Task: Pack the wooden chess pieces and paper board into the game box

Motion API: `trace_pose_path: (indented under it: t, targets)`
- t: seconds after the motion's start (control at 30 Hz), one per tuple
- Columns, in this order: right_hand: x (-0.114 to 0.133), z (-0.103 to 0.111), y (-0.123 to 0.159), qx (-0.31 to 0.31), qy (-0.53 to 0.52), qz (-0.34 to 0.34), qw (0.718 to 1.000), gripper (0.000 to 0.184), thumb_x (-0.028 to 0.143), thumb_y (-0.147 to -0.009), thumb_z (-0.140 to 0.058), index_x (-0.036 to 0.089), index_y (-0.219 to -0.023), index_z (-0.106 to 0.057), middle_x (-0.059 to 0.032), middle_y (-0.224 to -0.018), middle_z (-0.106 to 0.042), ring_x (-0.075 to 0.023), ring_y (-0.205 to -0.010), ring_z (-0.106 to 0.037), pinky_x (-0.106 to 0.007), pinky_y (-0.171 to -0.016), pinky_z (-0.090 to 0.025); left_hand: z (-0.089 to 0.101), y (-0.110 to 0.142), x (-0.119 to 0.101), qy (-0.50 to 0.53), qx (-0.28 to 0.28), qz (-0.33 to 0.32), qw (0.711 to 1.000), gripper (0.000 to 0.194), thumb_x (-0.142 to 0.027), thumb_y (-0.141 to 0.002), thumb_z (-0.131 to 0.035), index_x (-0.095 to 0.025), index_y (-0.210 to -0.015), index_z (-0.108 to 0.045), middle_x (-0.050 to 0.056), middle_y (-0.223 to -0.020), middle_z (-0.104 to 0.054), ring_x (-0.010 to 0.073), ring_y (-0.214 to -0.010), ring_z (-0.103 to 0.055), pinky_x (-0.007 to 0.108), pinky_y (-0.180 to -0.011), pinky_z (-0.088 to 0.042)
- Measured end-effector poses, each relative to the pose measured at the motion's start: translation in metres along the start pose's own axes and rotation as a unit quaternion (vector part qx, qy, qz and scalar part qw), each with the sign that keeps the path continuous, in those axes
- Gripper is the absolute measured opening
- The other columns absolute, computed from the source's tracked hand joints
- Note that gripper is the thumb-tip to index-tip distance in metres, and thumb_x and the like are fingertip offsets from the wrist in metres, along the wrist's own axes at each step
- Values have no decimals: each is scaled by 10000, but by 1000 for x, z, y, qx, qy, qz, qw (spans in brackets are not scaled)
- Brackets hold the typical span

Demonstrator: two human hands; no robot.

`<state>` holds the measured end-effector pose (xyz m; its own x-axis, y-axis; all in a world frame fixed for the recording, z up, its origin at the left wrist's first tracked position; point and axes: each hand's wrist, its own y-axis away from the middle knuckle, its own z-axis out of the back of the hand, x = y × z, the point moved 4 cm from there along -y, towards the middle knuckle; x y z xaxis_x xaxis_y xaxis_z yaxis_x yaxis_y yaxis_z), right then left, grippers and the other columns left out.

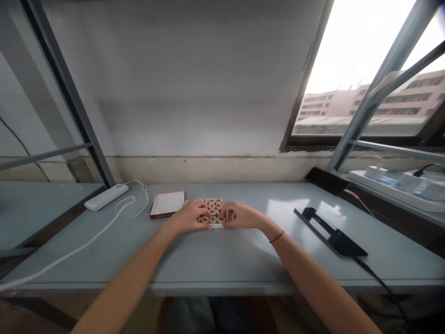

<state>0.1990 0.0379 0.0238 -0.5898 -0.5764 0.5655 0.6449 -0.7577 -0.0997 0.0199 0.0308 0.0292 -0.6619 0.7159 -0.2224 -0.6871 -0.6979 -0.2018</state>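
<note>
A small box of round Chinese chess pieces (212,207) lies on the desk in front of me. The pieces sit in rows and carry red and black characters. My left hand (189,215) is closed on the box's left side, with its fingers over the pieces at that edge. At the right side, my right hand (239,215) has its thumb and fingers bent round the box's edge. Both hands hide parts of the box and some pieces. Left of my left hand lies the box lid (168,203), white inside with a dark red side.
On the desk (194,264) stand a white power strip (106,197) with a cord at the left and a black tablet-like device (330,232) at the right. Behind it lies a dark flat device (326,181). Metal frame posts rise on both sides.
</note>
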Motion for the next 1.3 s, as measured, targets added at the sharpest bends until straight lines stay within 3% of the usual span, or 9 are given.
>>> trace_pose_path:
  t: [0.17,0.27,0.37,0.5,0.6,0.83,0.93,1.13,1.3]
  targets:
    - [1,8,1,-53,-22,-11,998,204,366,-739,-567,186,-814,-628,-34,-822,-634,-122,-676,-554,-217,-602,-416,20,13,48,-78,-102,242,962,426,-532,-842,-382,-196,-941,-625,77,-945,-648,212,-897,-571,286,-777,-378]
    - [2,11,3,-79,-31,-24,996,197,360,-756,-542,182,-793,-619,-31,-802,-642,-126,-681,-552,-226,-616,-421,11,24,76,-52,2,357,933,426,-563,-783,-435,-196,-846,-643,75,-823,-677,224,-773,-607,272,-659,-397]
    - [-2,11,2,-90,-24,-37,995,200,348,-780,-510,184,-790,-623,-29,-766,-640,-130,-682,-552,-238,-630,-422,11,23,77,-42,28,344,937,253,-404,-762,-502,-198,-719,-642,52,-752,-676,200,-731,-604,250,-631,-386]
    - [-11,11,-1,-181,-20,-52,982,301,385,-793,-502,194,-1013,-577,-66,-948,-618,-157,-784,-562,-279,-689,-442,42,19,56,14,-223,283,933,270,-344,-827,-415,-183,-855,-630,53,-826,-663,181,-756,-583,263,-685,-404]
    - [-16,10,-4,-258,-89,-60,960,548,431,-773,-535,212,-1252,-380,-118,-1178,-519,-188,-929,-550,-328,-770,-454,52,16,46,260,-367,198,871,313,-400,-837,-431,-159,-952,-595,48,-879,-652,162,-792,-583,248,-699,-442]
    - [-11,-4,-11,-186,-424,-74,883,490,462,-801,-513,206,-1190,-358,-68,-920,-619,-147,-758,-610,-288,-700,-498,14,0,38,593,-266,233,723,322,-359,-809,-566,-159,-1061,-554,61,-903,-659,127,-754,-620,238,-694,-509]
    - [-13,-4,-10,-204,-430,-105,873,470,441,-780,-538,197,-1156,-398,17,-650,-577,-103,-515,-531,-229,-504,-448,7,0,42,558,-243,276,744,407,-370,-833,-527,-183,-1191,-482,61,-895,-662,121,-687,-627,242,-654,-514]
    - [-17,-10,-9,-168,-326,-166,916,348,386,-806,-460,192,-1089,-516,66,-452,-460,-69,-350,-374,-183,-356,-289,-5,5,54,264,-110,343,895,347,-337,-831,-415,-165,-1078,-588,41,-790,-662,128,-553,-577,225,-540,-434]
    - [-19,-15,-5,-33,-288,-184,939,359,460,-799,-496,226,-1070,-470,50,-488,-532,-75,-376,-450,-171,-377,-344,-6,12,55,189,-12,350,917,315,-308,-763,-420,-170,-998,-578,15,-661,-647,156,-596,-587,218,-513,-391]
